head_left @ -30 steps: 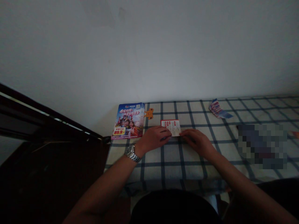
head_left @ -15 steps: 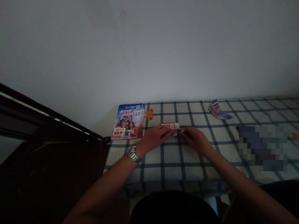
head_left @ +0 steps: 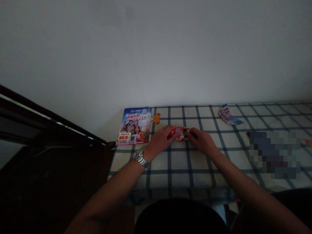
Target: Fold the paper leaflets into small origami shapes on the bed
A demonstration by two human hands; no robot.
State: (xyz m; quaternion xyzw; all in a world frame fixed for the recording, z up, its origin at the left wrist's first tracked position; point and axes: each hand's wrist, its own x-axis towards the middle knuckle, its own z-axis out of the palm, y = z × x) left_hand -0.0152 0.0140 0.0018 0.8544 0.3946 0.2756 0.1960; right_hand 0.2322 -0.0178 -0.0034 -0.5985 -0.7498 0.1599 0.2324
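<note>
We held the red printed leaflet (head_left: pixel 181 133) over the checked cloth (head_left: pixel 159 177): fingers of our left hand (head_left: pixel 161 138) pinched one end, those of our right hand (head_left: pixel 201 140) the other, presumably to steady it.

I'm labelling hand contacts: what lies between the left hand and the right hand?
In the head view, a small, mostly red printed paper lies between the left hand and the right hand, touched by both.

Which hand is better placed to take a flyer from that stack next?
Probably the left hand: both hands are on the red-printed paper, but the right hand is farther from the flyer stack.
</note>
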